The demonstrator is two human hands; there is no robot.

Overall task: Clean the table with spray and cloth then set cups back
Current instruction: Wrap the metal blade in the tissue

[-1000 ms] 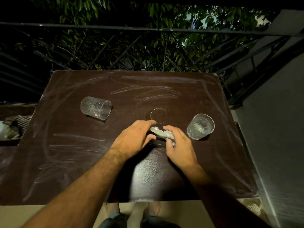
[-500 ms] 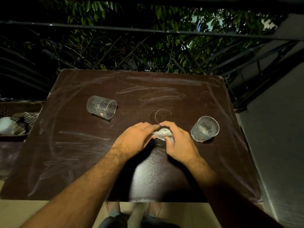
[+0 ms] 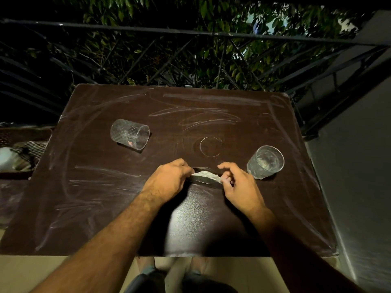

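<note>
With our left hand (image 3: 169, 178) and right hand (image 3: 237, 182) both pinching the white cloth (image 3: 206, 176) mid-table (image 3: 88, 208), a wide right-hand sweep could, we judge, knock the upright glass (image 3: 265, 161) just beside it.

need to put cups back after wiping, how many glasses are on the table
2. One glass lies on its side at the table's left-centre; the other glass stands upright just right of the right hand.

a dark metal railing (image 3: 190, 33) fronts leafy branches (image 3: 211, 60) at night, with a grey wall (image 3: 359, 166) on the right.
</note>
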